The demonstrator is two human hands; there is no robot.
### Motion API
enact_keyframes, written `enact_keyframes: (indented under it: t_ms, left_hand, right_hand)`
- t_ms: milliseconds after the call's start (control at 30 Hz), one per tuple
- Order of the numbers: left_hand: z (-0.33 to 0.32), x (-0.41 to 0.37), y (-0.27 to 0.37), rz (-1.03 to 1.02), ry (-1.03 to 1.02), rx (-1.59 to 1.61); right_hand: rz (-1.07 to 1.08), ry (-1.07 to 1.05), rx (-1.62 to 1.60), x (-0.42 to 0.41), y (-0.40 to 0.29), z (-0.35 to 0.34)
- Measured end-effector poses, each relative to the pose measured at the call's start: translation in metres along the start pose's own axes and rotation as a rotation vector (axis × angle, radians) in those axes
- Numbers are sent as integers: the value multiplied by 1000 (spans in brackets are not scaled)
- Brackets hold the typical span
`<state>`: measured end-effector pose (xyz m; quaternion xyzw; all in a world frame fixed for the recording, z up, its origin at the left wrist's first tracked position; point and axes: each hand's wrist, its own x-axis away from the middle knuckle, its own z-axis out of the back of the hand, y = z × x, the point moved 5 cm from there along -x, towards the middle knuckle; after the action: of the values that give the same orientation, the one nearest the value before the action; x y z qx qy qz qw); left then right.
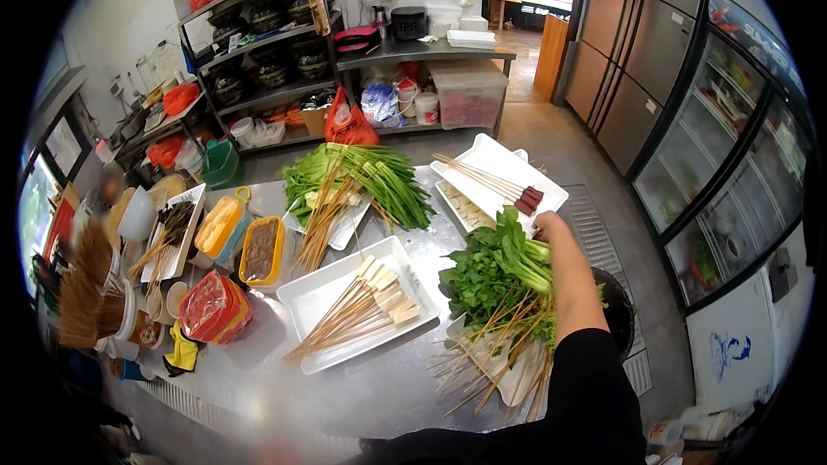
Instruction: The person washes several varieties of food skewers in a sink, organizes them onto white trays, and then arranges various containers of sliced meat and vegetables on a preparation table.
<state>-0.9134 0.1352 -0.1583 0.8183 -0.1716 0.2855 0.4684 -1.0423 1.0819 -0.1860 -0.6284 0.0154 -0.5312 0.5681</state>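
Observation:
My right hand [548, 226] reaches forward past the leafy greens and grips the near right corner of a white tray [481, 158]. Skewers of dark red cubes [528, 200] lie on that tray, their sticks pointing to the far left. Beneath it, partly covered, sits another white tray holding pale pieces [468, 208]. Skewered leafy greens [484, 271] are heaped on a tray below my forearm. To the left, a white tray [316, 361] holds skewers of pale tofu-like blocks [387, 294]. My left hand is out of view.
Long green vegetables [387, 187] and skewers lie at the table's far side. Yellow-rimmed tubs [263, 252], a red bag-wrapped pack [214, 307] and bundled sticks [90, 290] crowd the left. A black bin [617, 316] stands off the right edge, near glass-door fridges [717, 168].

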Motion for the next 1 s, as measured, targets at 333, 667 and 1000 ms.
enact_keyframes:
  t_ms: [333,667,1000]
  left_hand:
    - [-114,-27,-14,140,42,-87]
    - [-154,-147,-23,47,34,-200]
    - [-135,-77,-5,45,-230,-201]
  right_hand:
    - [799,622,766,220,-115,-71]
    - [1078,315,439,402,-66,-79]
    - [645,173,-10,489,114,-34]
